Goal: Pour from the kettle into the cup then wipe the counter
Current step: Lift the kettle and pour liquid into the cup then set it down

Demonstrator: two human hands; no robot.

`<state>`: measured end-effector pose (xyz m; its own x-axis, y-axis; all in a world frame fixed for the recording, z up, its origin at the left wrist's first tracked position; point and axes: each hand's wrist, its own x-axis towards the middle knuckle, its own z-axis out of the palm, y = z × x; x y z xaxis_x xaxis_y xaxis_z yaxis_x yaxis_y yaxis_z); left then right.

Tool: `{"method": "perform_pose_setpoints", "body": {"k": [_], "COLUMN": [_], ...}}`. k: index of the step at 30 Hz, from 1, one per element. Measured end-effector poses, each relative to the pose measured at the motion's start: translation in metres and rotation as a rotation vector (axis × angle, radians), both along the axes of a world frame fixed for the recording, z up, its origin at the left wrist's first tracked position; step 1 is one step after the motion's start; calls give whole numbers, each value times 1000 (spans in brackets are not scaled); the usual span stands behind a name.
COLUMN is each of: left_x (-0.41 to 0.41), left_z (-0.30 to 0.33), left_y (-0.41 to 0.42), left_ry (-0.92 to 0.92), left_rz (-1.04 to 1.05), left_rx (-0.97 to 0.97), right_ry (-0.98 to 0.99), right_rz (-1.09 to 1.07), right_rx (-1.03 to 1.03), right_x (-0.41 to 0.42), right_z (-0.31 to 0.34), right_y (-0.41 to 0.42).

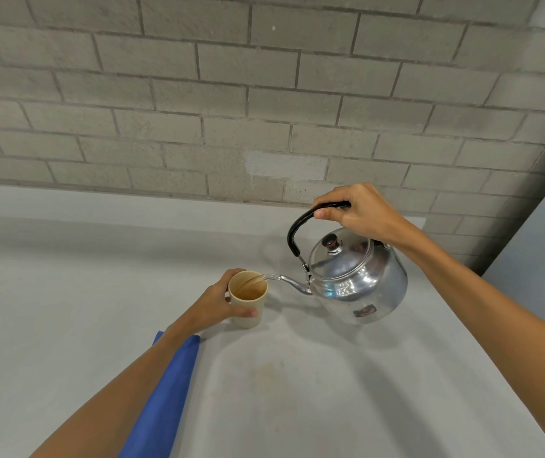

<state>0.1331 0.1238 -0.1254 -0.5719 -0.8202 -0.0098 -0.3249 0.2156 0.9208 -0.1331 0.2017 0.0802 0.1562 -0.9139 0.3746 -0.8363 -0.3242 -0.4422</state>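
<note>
A shiny metal kettle (357, 279) with a black handle hangs tilted to the left above the grey counter (297, 391). My right hand (357, 213) grips the handle from above. Clear liquid runs from the spout tip into a beige cup (248, 300) standing on the counter. My left hand (218, 304) wraps around the cup's left side and holds it upright. A folded blue cloth (165, 401) lies on the counter, partly under my left forearm.
A grey brick wall (231, 94) rises right behind the counter. The counter's right edge runs diagonally at the far right, with a lower grey surface (542, 246) beyond it. A faint brownish stain (271, 368) marks the counter in front of the cup.
</note>
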Motion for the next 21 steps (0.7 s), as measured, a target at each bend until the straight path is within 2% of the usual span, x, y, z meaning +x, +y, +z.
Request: {"method": "perform_pose_setpoints", "body": {"k": [14, 21], "left_x": [0, 0], "left_z": [1, 2], "left_y": [1, 3], "left_ry": [-7, 2], "left_rz": [4, 0], "left_rx": [-2, 7], "right_ry": [12, -113], "right_rz": [-11, -51], "right_rx": [0, -12], "right_x": [1, -5], "right_z": [-1, -14], "right_y": [-1, 1]}}
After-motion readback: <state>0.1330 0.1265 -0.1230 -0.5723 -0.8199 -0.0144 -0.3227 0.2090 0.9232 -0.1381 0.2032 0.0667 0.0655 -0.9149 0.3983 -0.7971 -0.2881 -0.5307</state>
